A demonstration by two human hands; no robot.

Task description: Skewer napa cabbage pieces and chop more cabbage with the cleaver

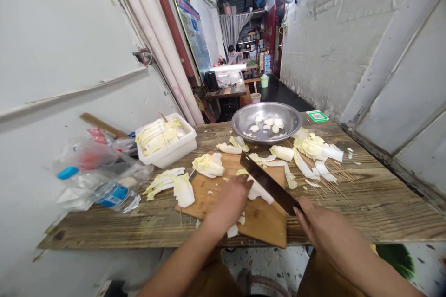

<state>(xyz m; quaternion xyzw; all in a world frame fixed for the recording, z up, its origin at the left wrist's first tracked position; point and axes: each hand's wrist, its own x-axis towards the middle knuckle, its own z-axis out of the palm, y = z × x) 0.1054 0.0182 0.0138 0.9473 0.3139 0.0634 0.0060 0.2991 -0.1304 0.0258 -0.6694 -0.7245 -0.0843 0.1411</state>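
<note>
My right hand [325,227] is closed round the handle of a dark cleaver [268,182], whose blade slants across a wooden cutting board [259,220]. My left hand [232,199] presses down, fingers curled, on a white piece of napa cabbage [261,192] right beside the blade. More cut cabbage [208,165] lies at the board's far left corner. The board rests on a rough wooden table [383,204].
A steel bowl [266,120] with a few cabbage pieces stands behind the board. A white tub [166,138] of cabbage strips sits at left, near a water bottle [109,193] and plastic bags. Cabbage leaves [317,148] and bamboo skewers [336,174] lie at right. A person sits far down the corridor.
</note>
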